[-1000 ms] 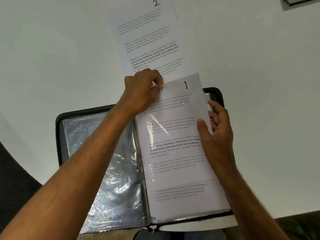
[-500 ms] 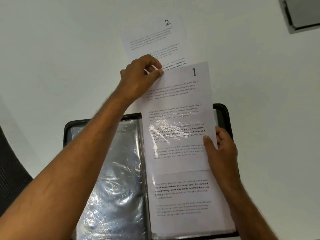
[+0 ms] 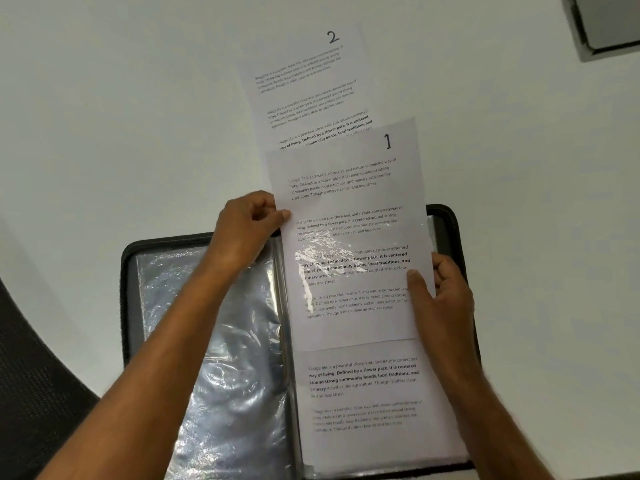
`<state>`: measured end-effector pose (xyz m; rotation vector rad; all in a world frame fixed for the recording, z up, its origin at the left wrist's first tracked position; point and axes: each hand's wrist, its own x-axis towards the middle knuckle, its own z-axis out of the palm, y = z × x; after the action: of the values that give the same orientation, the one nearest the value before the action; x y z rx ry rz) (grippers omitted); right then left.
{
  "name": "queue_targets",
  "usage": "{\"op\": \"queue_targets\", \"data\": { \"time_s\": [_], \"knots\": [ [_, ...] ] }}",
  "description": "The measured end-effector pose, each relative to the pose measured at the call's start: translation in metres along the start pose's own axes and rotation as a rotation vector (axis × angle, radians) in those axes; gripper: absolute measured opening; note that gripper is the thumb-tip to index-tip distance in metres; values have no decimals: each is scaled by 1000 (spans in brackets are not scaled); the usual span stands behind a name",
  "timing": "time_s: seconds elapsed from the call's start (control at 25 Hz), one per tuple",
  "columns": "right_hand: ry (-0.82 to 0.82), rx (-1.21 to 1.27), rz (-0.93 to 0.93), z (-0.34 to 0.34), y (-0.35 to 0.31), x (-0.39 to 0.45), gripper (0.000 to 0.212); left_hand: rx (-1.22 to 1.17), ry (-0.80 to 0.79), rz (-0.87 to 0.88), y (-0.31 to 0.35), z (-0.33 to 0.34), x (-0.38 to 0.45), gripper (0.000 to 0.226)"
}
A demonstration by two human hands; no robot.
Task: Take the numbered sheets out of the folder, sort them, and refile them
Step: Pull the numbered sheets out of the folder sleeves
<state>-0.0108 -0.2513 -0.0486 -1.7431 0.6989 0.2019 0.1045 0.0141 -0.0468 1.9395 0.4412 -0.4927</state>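
Observation:
A black folder (image 3: 129, 306) with clear plastic sleeves lies open on the white table. The sheet numbered 1 (image 3: 346, 188) sticks about halfway out of the top of the right-hand sleeve. My left hand (image 3: 246, 230) pinches that sheet's left edge. My right hand (image 3: 440, 299) grips its right edge, with the thumb lying on the paper. Another printed sheet (image 3: 367, 403) stays inside the sleeve below. The sheet numbered 2 (image 3: 311, 84) lies flat on the table beyond the folder, its lower part covered by sheet 1.
The left-hand sleeve (image 3: 207, 341) of the folder is shiny and holds no paper that I can see. A grey box-like object (image 3: 609, 22) sits at the table's far right corner. A dark chair (image 3: 31, 393) shows at lower left.
Sheet 1 has slid further up out of the sleeve. My left hand has shifted from the sheet's top left corner down to its left edge.

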Motion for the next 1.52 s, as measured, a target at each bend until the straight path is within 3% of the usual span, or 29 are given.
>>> {"op": "queue_targets", "data": {
  "time_s": [0.08,0.16,0.36,0.52,0.84,1.12,1.24,1.44,1.52],
  "knots": [
    [4,6,7,0,-1,0,19,148,41,69,3,4,0,15],
    [1,24,8,0,-2,0,20,150,100,102,12,5,2,15],
    [12,18,6,1,-4,1,17,-174,216,56,30,1,32,16],
    [8,71,20,2,-7,2,17,-275,301,86,51,-5,69,9],
    [-10,64,55,2,-6,4,18,-300,328,95,67,-5,122,10],
    [-16,42,65,2,-6,5,20,-331,312,179,56,-2,127,39],
    [-15,39,58,2,-8,4,20,-234,306,275,46,2,107,32],
    [-72,-11,39,-2,-18,-3,17,203,252,497,8,8,42,19],
    [-132,-35,45,-2,-24,-6,16,425,244,485,-10,10,12,21]
  ]
}}
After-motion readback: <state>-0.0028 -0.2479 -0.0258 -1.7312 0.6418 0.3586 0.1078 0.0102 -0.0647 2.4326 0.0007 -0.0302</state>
